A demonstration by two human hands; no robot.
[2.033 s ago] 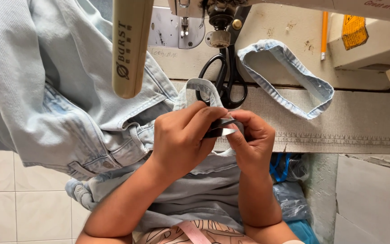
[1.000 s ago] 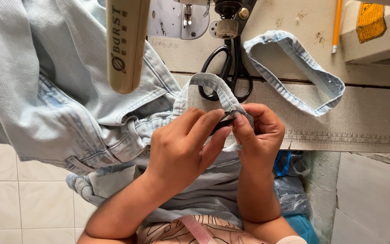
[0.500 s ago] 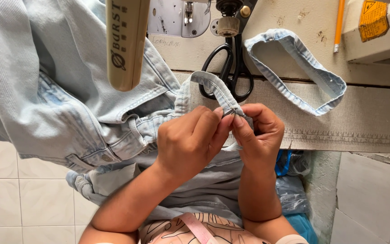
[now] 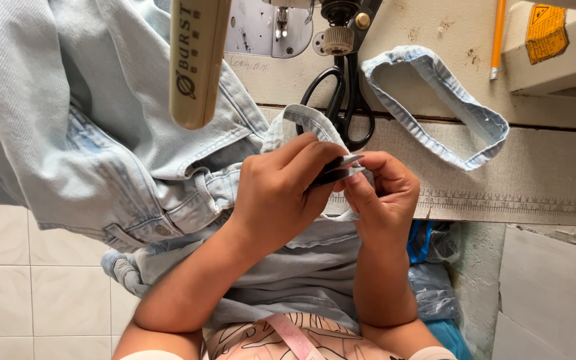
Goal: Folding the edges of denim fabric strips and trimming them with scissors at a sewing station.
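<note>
while both hands work close together above the tabletop edge, we see the left hand [image 4: 278, 193] curled shut around a small dark metal thread snip [image 4: 336, 170], its blades showing between thumb and forefinger. the right hand [image 4: 383, 193] is pinched closed on the end of a narrow light blue denim strip [image 4: 308, 120] that loops up from the pale blue denim garment [image 4: 68, 133] draped over the left side and the lap. the snip's tips sit right at the strip's end, touching or just beside the right hand's fingertips [image 4: 358, 190]; we cannot tell whether the blades are already biting cloth.

to do this well, we judge the strip should be kept taut between the pinch and the garment, so that only the loose thread or edge meets the blades. the fingertips want to stay just behind the cut line, not under it. a short, clean squeeze close to the seam would serve better than sawing.

near the work, black-handled scissors [image 4: 341, 107] lie on the beige tabletop [image 4: 421, 27] under the sewing machine's needle area [image 4: 281, 27], and a separate closed loop of light denim band [image 4: 435, 100] rests to the right, well apart from the hands. an orange pencil [image 4: 497, 37] lies further back, and a cream-coloured handle [image 4: 195, 60] hangs in front of the garment.
</note>
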